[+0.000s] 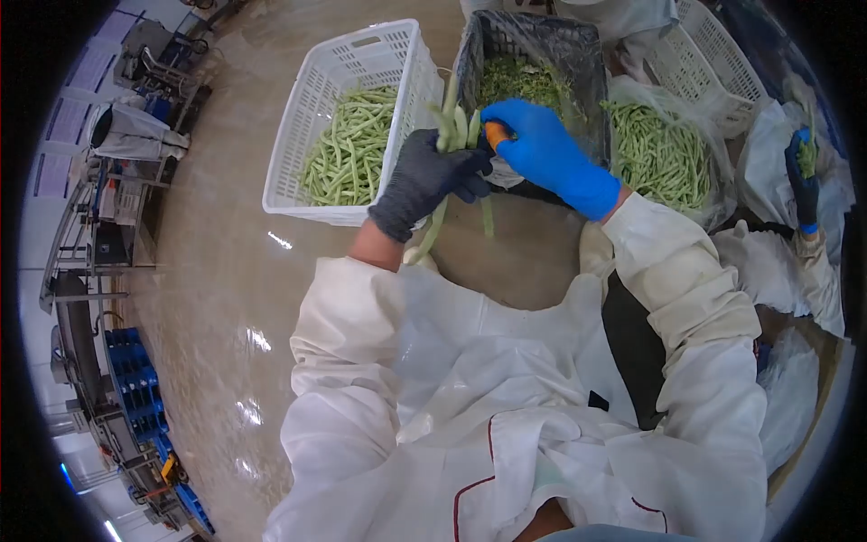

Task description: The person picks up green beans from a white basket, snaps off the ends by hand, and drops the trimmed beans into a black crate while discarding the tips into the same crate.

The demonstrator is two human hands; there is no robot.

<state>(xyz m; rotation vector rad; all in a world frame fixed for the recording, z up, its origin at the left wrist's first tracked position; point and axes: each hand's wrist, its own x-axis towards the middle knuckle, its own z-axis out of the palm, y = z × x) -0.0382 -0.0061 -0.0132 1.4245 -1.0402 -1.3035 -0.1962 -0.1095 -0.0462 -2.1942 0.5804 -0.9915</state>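
Note:
My left hand [433,176], in a dark grey glove, is closed round several long green beans [459,126] that stick out above and below it. Close beside it on the right, my right hand [551,155], in a blue glove, has its fingers pinched round an orange-handled tool [497,134], its tip hidden near the beans. Behind my left hand stands a white crate [339,214] with green beans inside. Beyond my right hand, a black-lined crate [591,77] holds small green scraps.
A clear plastic bag [718,172] of beans lies right of the dark crate. White crates [704,59] stand at the back right. A co-worker's dark-gloved hand [802,181] holds greens at the far right. Machinery [77,316] and blue crates [135,384] line the left.

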